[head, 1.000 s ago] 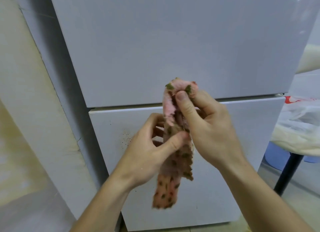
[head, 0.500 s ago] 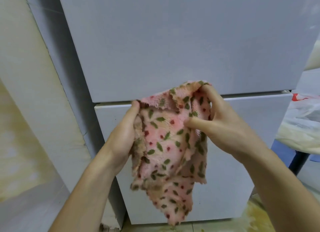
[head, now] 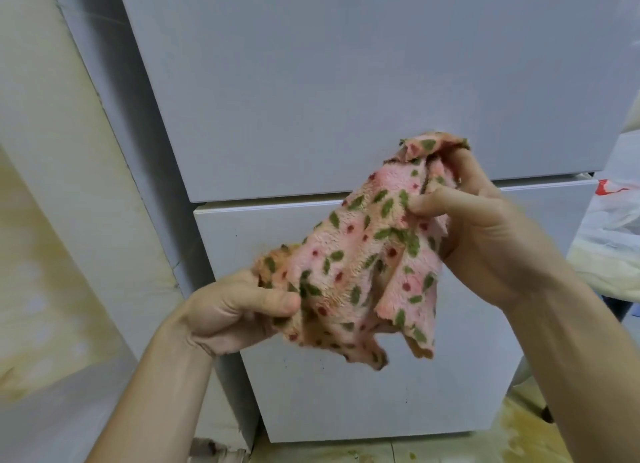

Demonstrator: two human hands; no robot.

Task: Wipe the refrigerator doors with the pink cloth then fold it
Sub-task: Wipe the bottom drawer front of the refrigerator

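pink cloth | pinched: left hand, right hand | left fingers hidden

The person's left hand and right hand were bare, the forearms uncovered too, the thumbnails short and plain.

Left grip pinching low, right grip pinching higher

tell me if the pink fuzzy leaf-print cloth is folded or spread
Spread, not neatly folded: the pink fuzzy cloth hangs rumpled between the left hand and right hand, each pinching an edge.
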